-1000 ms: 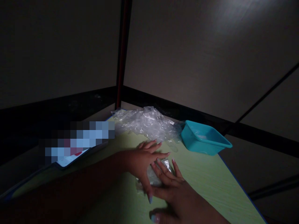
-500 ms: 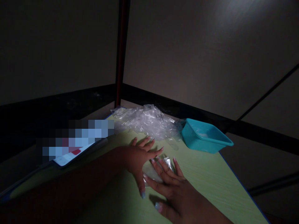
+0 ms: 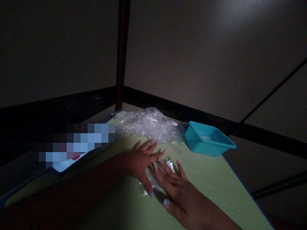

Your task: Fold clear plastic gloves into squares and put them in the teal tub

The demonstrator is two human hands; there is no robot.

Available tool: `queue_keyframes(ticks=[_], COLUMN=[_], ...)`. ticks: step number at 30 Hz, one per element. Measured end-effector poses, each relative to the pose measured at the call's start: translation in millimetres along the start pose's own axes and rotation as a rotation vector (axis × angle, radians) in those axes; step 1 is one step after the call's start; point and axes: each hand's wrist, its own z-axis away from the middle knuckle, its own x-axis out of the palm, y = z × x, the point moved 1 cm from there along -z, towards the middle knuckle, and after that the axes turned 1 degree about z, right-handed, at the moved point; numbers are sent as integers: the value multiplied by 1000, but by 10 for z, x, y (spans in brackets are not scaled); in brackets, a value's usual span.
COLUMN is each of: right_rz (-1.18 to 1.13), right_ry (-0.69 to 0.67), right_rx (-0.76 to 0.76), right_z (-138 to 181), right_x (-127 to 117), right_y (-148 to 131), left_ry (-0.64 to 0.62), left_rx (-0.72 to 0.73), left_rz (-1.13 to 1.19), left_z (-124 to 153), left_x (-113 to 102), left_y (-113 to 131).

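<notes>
A small clear plastic bag [image 3: 157, 180] lies flat on the green table [image 3: 216, 185], partly covered by my hands. My left hand [image 3: 142, 161] is spread, its thumb resting over the bag's near left part and its other fingers reaching past it onto the table. From the right, my right hand [image 3: 176, 188] lies over the bag with fingers stretched out and the thumb apart. What the bag holds, if anything, I cannot make out. Neither hand grips anything.
Behind my hands is a heap of crumpled clear plastic bags [image 3: 151, 124]. A turquoise basin [image 3: 208, 139] stands at the table's right edge, with something pale inside. To the left is a lit phone [image 3: 64, 164], partly pixelated. Dark walls meet behind the table.
My right index finger has lifted off the bag's left part and closed up beside the middle finger. More of the bag's near left corner shows. My left thumb has shifted slightly right.
</notes>
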Motion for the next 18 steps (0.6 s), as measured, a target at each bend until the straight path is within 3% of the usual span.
queue_keyframes(ticks=[4, 13, 18], right_rz=[44, 158, 169], right_ry=[37, 90, 67], right_rx=[21, 262, 324], right_z=[11, 37, 27], right_x=[-5, 88, 124], right_y=[46, 269, 326], left_ry=[-22, -39, -39], left_rx=[-13, -31, -35], left_rz=[-5, -12, -5], left_z=[-3, 5, 16], left_x=[9, -7, -4], left_y=[-4, 17, 18])
